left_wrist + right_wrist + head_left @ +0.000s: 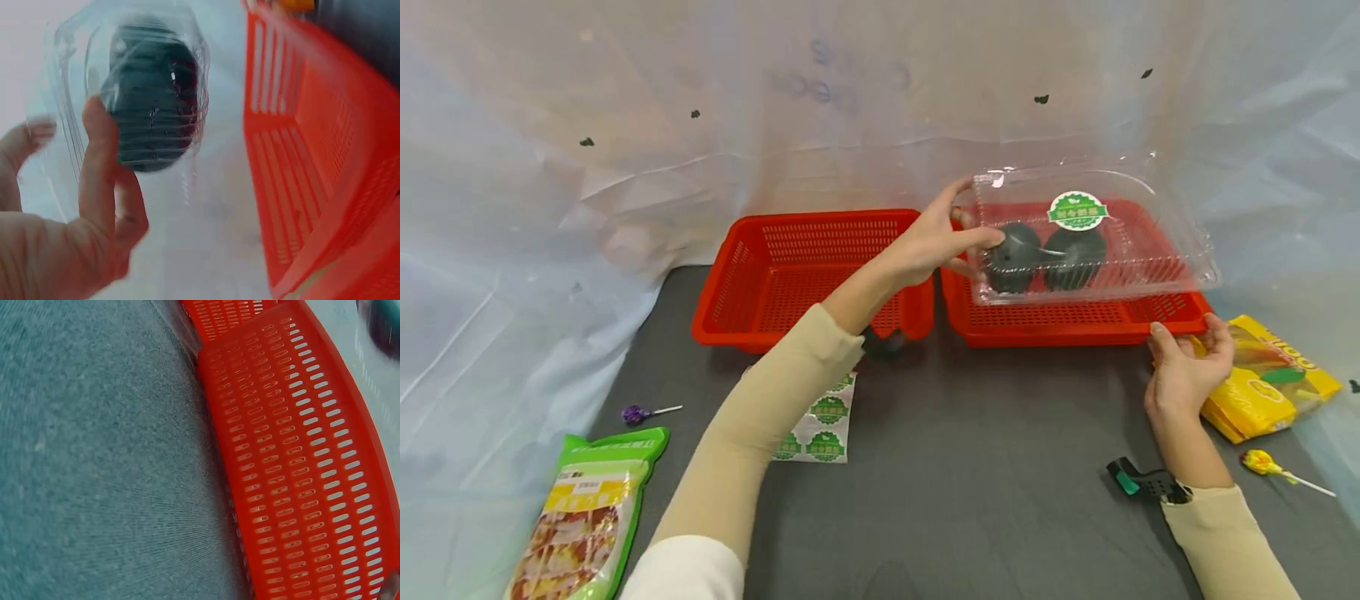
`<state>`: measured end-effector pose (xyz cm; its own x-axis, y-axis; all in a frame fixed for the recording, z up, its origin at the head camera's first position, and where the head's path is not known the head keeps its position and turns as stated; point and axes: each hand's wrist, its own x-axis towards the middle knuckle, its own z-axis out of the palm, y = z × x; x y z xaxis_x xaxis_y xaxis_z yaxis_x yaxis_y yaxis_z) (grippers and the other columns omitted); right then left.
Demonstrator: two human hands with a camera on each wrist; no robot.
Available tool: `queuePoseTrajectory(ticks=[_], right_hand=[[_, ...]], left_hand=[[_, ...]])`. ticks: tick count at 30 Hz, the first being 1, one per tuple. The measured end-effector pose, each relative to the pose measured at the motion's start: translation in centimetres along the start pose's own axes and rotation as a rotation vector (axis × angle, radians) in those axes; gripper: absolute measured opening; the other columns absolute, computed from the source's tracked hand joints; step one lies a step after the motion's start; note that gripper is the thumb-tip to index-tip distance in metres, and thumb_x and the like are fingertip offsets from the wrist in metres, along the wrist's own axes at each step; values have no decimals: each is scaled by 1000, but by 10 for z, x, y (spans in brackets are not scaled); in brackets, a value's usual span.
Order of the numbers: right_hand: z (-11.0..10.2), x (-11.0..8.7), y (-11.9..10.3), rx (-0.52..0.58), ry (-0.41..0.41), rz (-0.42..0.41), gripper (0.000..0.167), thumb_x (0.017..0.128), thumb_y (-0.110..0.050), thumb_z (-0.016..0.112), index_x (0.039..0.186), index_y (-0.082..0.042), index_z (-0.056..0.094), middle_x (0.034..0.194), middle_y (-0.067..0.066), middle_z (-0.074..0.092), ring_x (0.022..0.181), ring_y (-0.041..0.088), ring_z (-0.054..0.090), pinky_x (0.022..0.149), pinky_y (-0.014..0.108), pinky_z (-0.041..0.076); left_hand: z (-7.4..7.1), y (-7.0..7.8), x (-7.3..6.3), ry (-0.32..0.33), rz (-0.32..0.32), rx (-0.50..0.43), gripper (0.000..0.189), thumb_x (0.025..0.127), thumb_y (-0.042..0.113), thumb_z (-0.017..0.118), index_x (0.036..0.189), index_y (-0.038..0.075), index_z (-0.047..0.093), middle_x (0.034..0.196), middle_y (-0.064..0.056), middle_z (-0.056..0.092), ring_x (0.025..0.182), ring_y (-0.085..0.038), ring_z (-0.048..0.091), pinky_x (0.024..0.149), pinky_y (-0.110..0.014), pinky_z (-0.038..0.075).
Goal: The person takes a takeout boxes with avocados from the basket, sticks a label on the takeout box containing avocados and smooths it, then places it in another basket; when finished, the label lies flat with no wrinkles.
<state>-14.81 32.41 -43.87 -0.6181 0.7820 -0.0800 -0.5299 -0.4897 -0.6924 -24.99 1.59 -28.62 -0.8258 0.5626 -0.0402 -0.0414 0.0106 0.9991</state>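
Note:
My left hand [928,242] grips the left end of a clear plastic clamshell box [1120,242], thumb on the near side. Two dark green, avocado-like fruits [1015,257] lie inside, and a green and white round sticker [1077,211] is on the lid. The box is held up, tilted, above the right red basket [1075,335]. In the left wrist view, ribbed plastic covers a dark fruit [153,100] beside my fingers. My right hand [1187,379] holds the near right corner of that basket by its rim, the thumb over it; the right wrist view shows the basket's slotted side [294,469].
Left of it stands another red basket [760,337]. A sticker sheet [827,429] lies partly under my left forearm. A purple lollipop [636,414] and a green food bag [587,517] are at left; a yellow bag [1262,383] and a yellow lollipop [1261,462] at right. Plastic sheeting hangs behind.

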Motion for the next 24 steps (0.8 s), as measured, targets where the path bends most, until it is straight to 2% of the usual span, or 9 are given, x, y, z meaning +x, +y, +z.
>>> queuePoseTrajectory(ticks=[3,5,8,10,15,20,24], right_hand=[[-1,-2,3,-4,-14,-7,67,72,26,73,127,-4,49,119,8,35,58,20,47,57,27,58],[-1,-3,5,9,-23,-11,68,72,26,73,128,-3,48,119,8,35,57,21,48,57,27,58],[-2,-4,7,21,-28,-20,69,72,26,73,128,-2,47,118,9,35,55,22,49,55,26,57],[-3,-4,6,30,-31,-24,68,72,26,73,128,-3,47,119,9,36,55,22,50,55,27,57],[-4,-3,3,41,-44,-37,66,73,25,73,128,-2,47,119,10,35,54,22,51,55,28,58],[-5,-5,2,36,-43,-30,67,73,24,74,129,-1,46,120,10,36,52,22,49,54,28,57],[-3,-5,1,38,-49,-34,68,73,23,74,129,-2,47,120,11,38,53,22,51,55,28,57]], left_hand=[[4,-9,43,-28,-20,19,92,89,9,75,158,22,16,104,-13,47,73,-27,65,70,-47,60],[6,-19,65,-46,-52,17,92,89,9,74,158,21,14,107,-13,48,76,-27,65,72,-46,60],[11,-35,89,-67,-91,-4,91,90,7,72,158,20,13,113,-16,51,76,-27,64,72,-45,60],[15,-43,101,-82,-107,-11,89,91,7,70,158,19,12,113,-16,52,78,-26,64,73,-45,60],[21,-58,116,-90,-136,-3,91,93,7,69,158,22,8,101,-17,60,70,-26,64,75,-45,59],[16,-67,118,-56,-193,21,96,93,7,68,159,26,1,87,-14,61,65,-25,62,84,-50,56],[15,-71,118,-65,-223,9,96,94,6,67,158,26,-1,84,-15,61,62,-26,62,85,-52,56]])
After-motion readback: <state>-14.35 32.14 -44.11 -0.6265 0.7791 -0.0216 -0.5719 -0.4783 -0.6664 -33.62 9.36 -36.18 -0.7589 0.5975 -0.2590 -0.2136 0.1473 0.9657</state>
